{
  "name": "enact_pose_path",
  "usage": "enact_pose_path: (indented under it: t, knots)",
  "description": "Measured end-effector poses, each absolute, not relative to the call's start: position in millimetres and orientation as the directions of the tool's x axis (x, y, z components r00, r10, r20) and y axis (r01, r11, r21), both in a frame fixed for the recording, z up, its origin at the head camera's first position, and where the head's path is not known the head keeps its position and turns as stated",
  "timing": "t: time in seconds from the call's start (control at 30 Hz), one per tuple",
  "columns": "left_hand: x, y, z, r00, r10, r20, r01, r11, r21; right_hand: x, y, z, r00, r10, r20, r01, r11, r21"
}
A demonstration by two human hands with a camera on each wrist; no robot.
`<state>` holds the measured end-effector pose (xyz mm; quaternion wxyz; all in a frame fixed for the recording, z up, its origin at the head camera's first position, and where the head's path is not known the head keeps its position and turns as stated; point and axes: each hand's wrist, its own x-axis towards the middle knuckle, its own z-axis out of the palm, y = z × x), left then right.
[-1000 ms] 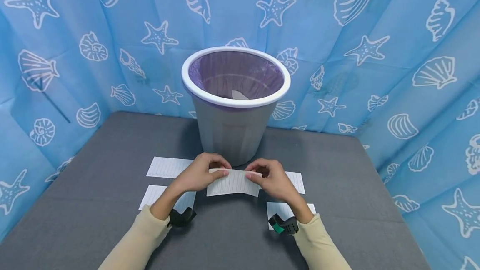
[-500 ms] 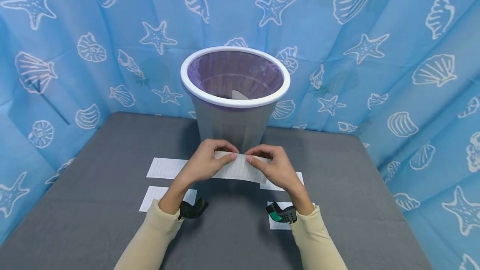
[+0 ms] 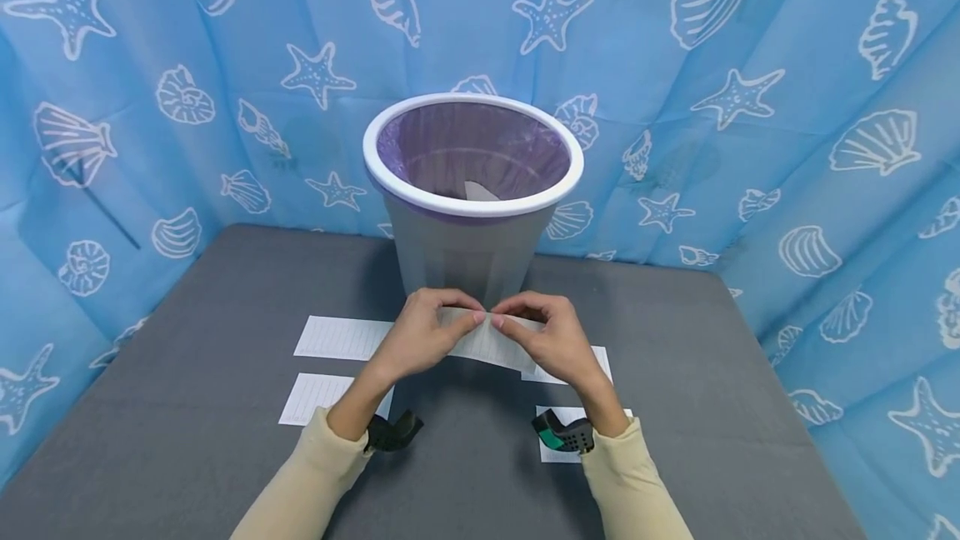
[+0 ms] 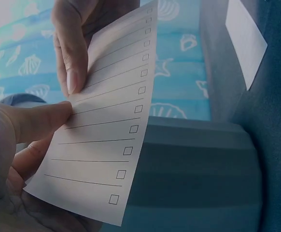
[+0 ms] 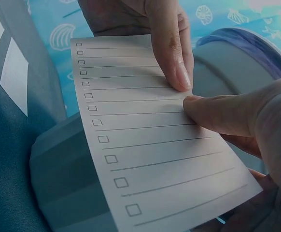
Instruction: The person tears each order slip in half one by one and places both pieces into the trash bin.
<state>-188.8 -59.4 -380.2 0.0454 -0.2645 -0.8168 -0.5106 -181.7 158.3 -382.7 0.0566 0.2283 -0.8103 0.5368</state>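
Note:
A lined paper sheet with checkboxes down one edge is held up above the table, in front of the bin. My left hand pinches its upper edge near the middle. Right beside it, my right hand pinches the same edge, thumb tips almost touching. The wrist views show the paper in one piece, slightly bowed, with thumbs on the printed face and fingers behind. A grey bin with a white rim and purple liner stands just beyond the hands; a white piece of paper shows inside it.
On the grey table lie lined paper pieces: two at left, a rear one and a front one, and two at right, a rear one and a front one, partly under the arms. A blue shell-patterned curtain hangs behind.
Both hands have raised the paper from lower in front of the bin and moved closer together along its upper edge. Over the last half second they sank slightly.

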Motion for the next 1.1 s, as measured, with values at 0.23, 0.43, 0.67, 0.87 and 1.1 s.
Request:
enact_pose_path:
  t: [0.23,0.43,0.67,0.87,1.1]
  knots:
    - [-186.7,-58.0,-378.8,-0.851,0.395,0.347,0.488,0.347,0.801,-177.8,157.9,-381.9,-0.877,-0.296,0.378,-0.464,0.319,-0.827]
    - [-185.8,-57.6,-378.3,-0.848,0.400,0.348,0.492,0.350,0.797,-177.1,157.5,-382.3,-0.871,-0.290,0.398,-0.481,0.329,-0.813]
    - [-183.4,-58.2,-382.1,-0.854,0.395,0.338,0.481,0.355,0.801,-176.2,156.3,-386.0,-0.873,-0.289,0.394,-0.477,0.335,-0.813]
    - [-182.2,-58.3,-382.7,-0.853,0.390,0.346,0.486,0.353,0.799,-175.4,154.9,-384.2,-0.877,-0.288,0.386,-0.468,0.329,-0.820]
    - [-185.0,-58.1,-381.7,-0.840,0.400,0.367,0.511,0.352,0.784,-177.2,153.3,-381.6,-0.871,-0.287,0.398,-0.482,0.344,-0.806]
